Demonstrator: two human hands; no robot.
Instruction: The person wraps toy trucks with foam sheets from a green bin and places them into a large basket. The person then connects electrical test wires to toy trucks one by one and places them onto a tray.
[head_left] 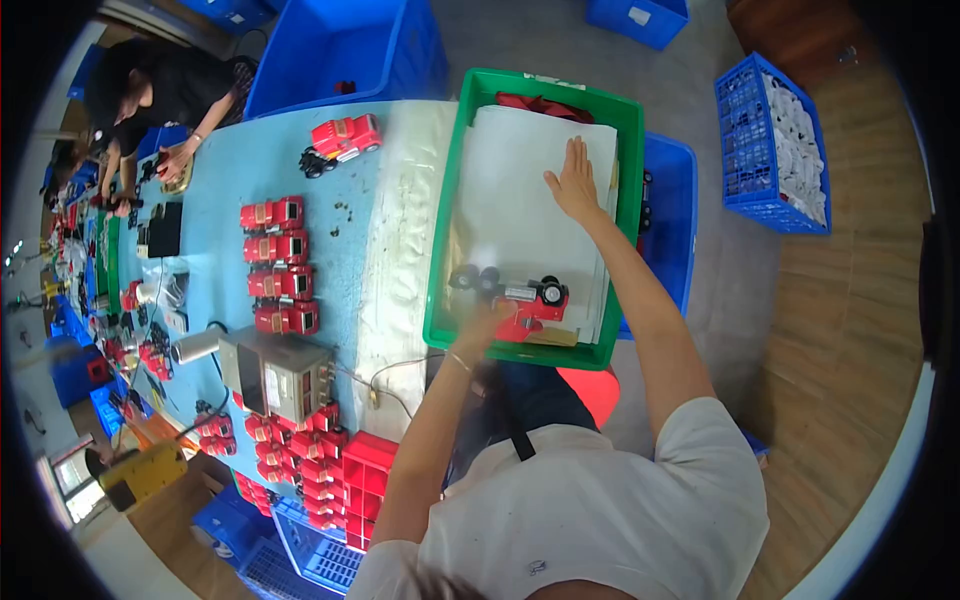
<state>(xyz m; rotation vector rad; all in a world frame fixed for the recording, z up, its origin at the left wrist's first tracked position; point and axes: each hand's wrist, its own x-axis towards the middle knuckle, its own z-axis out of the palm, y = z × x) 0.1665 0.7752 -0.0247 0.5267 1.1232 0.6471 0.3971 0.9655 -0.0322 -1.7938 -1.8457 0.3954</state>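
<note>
Crosswise over the green bin [629, 200]'s near end was the red truck [537, 311], gripped in my left hand [486, 322]. My right hand [574, 186], fingers outstretched, was toward the far end.

Your truck [545, 312] is red w/ blk wheels [552, 291], hubs silvery. Your bin [631, 180] is solid green; sheets [520, 200] in it, off-white; tub [681, 200] beside it, blue. Your tabletop [220, 190] is lt blue w/ dk specks, edged by a whitish strip [405, 200]. Row of 4 trucks [290, 248]: red w/ pale patches. Lattice crate [750, 130] to your R: blue, white contents [793, 140]. Your tee [600, 500]: white w/ small dk mark. Handheld-looking device [145, 478], far L: yellow + blk.
</note>
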